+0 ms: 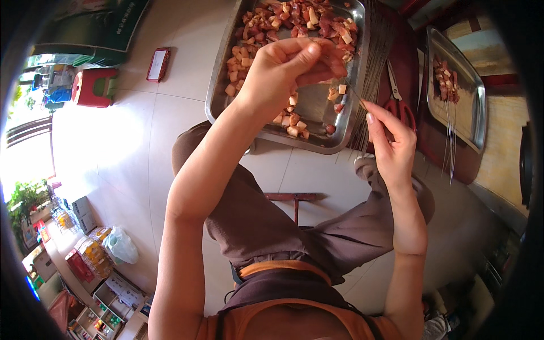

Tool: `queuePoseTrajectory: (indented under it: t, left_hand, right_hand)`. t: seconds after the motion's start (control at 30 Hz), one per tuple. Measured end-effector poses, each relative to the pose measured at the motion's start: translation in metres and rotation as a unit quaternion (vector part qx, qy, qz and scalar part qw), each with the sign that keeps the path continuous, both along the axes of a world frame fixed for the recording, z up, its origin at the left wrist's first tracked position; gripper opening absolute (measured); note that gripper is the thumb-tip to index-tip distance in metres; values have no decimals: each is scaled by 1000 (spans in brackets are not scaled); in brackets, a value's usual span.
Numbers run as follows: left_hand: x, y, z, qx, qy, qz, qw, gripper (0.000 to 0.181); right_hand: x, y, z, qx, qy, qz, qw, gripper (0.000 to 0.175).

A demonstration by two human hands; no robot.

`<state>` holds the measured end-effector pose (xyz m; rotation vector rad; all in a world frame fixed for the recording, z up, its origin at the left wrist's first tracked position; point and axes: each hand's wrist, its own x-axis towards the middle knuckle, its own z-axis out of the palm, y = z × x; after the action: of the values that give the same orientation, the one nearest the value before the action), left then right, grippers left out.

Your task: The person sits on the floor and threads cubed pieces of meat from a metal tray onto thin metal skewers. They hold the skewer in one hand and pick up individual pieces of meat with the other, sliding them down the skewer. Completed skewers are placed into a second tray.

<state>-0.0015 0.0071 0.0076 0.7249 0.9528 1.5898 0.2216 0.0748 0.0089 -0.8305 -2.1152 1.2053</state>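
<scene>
Over a metal tray of raw meat chunks, my left hand is raised with its thumb against the fingers; whether a piece of meat is between them cannot be made out. My right hand pinches a thin metal skewer between thumb and forefinger, and the skewer's other end runs up towards my left hand. Pale cubes, fat or skin by their look, lie in the tray's near part. Along the tray's right edge lies a bundle of bare metal skewers.
Red-handled scissors lie right of the skewers. A second metal tray farther right holds several skewers loaded with meat. A red stool and a small red-edged box stand on the tiled floor at left.
</scene>
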Motion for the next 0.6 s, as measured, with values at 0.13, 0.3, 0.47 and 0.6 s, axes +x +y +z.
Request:
queuePoseTrajectory:
  t: [0.13, 0.3, 0.47, 0.6]
  left_hand:
    - [-12, -4, -2, -109, 387, 60, 914, 27]
    - [-4, -27, -12, -99, 701, -56, 704, 24]
    - [-2, -27, -21, -153, 750, -51, 641, 28]
    - [-33, -23, -6, -134, 306, 1, 943, 30]
  right_hand:
    - [2, 3, 12, -43, -43, -31, 998, 21]
    - [6, 9, 7, -28, 3, -47, 998, 23]
    - [6, 10, 5, -46, 11, -44, 998, 25]
    - [6, 7, 8, -40, -6, -27, 999, 23]
